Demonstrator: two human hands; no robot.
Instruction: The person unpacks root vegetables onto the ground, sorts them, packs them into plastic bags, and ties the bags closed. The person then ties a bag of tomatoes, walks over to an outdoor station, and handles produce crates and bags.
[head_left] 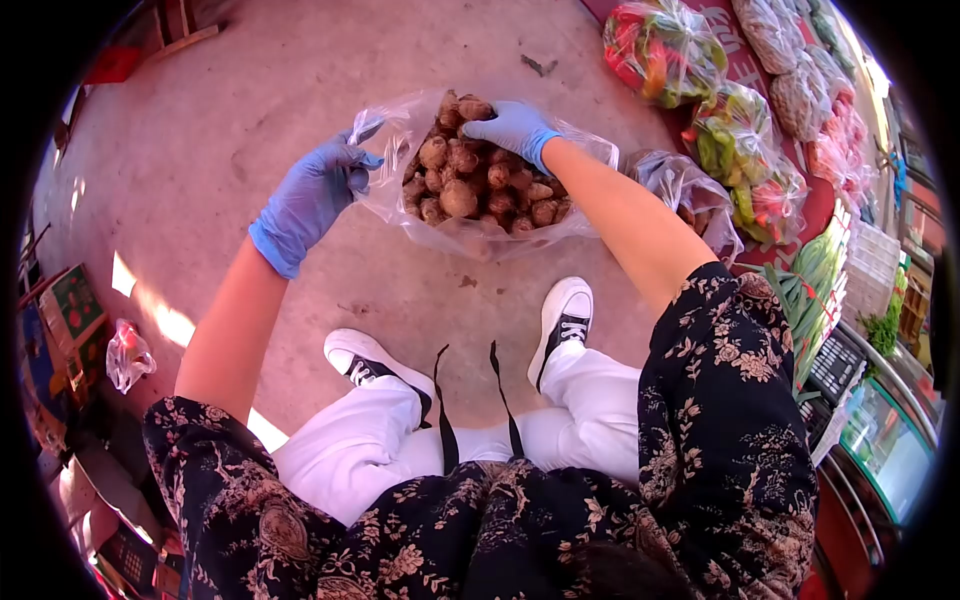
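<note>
A heap of brown, roundish, rough-skinned tubers [460, 198] was held in an open, clear plastic bag [475, 242] that was set on a grey-pink concrete floor [220, 120], in front of the wearer's feet. The bag's rim was grasped on one side between the fingers of the blue-gloved left hand [312, 195], by which the film was drawn outward. The blue-gloved right hand [520, 132] was placed over the far part of the heap, its fingers laid against the topmost tubers; whether one was gripped could not be told.

Below the bag, black-and-white canvas shoes [566, 312] were planted apart beneath white trousers [350, 455], and a black blouse patterned with pale flowers [725, 380] was worn above. To the right, a clear bag of dark contents [690, 190] was seen just beside the tubers; farther off, a clear bag of red and green produce [662, 55] was laid on a dark red, lettered sheet [745, 65]. Long green-and-white stalks [818, 285] were bunched near a black keypad device [836, 366].
</note>
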